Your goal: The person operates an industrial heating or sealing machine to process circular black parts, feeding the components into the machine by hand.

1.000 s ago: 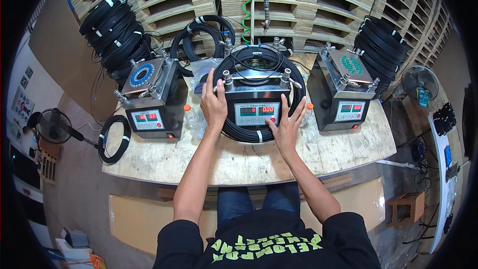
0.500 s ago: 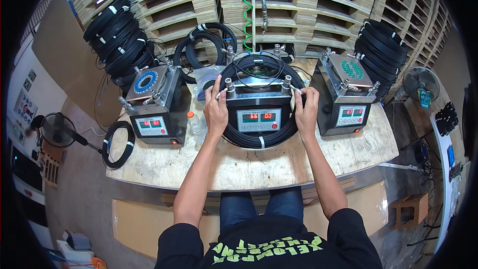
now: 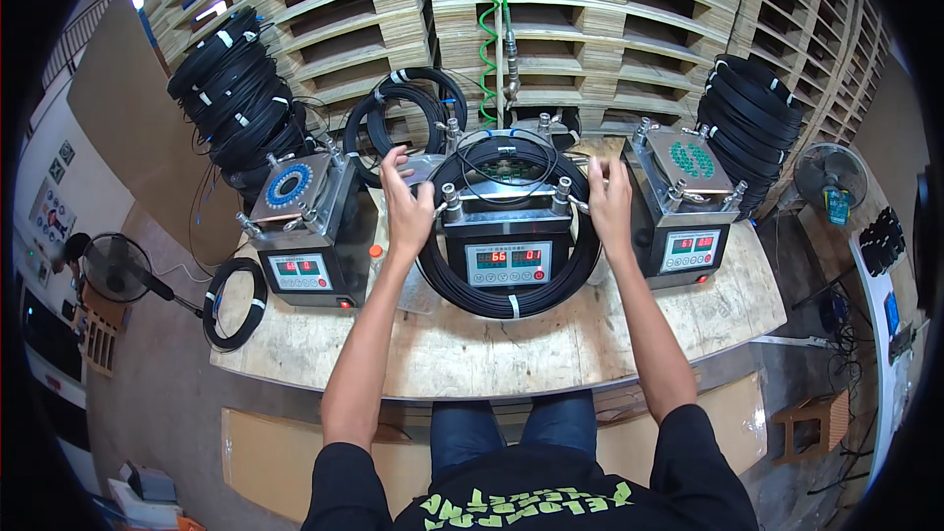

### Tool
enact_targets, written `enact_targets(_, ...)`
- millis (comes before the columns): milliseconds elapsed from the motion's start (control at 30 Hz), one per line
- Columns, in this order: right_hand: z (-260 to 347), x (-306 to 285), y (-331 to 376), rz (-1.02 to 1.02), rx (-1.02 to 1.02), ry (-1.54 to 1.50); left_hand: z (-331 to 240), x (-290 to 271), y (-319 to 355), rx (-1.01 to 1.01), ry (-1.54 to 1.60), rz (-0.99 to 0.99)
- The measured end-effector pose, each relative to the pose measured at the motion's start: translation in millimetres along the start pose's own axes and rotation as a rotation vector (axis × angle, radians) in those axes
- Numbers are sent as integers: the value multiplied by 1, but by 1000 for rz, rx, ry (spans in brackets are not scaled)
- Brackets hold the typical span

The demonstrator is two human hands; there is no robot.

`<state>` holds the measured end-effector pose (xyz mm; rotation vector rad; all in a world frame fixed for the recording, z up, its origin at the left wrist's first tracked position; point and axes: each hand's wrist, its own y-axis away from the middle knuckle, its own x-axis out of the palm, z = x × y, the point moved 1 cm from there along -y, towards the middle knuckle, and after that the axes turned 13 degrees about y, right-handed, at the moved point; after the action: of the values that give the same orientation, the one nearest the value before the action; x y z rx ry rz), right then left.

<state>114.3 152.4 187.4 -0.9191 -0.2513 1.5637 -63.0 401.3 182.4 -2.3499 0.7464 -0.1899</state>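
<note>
The left hand, empty, fingers parted, is just beside the black cable coil, which rings the control panel between both hands. Beyond it, the right hand is empty, loosely curled; even two-sided handling should best keep the loops together.
</note>
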Motion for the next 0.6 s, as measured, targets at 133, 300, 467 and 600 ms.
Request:
enact_targets(133,-12,30,-57,163,16,-50,6,20,-44,-90,-173,41)
enact_targets(300,-22,80,-78,314,10,22,37,50,-67,-194,-262,124)
enact_targets(467,-14,90,-73,348,-17,-84,59,35,-74,-178,-164,146)
enact_targets(600,-41,86,-84,394,-112,0,49,54,-69,-210,-167,188)
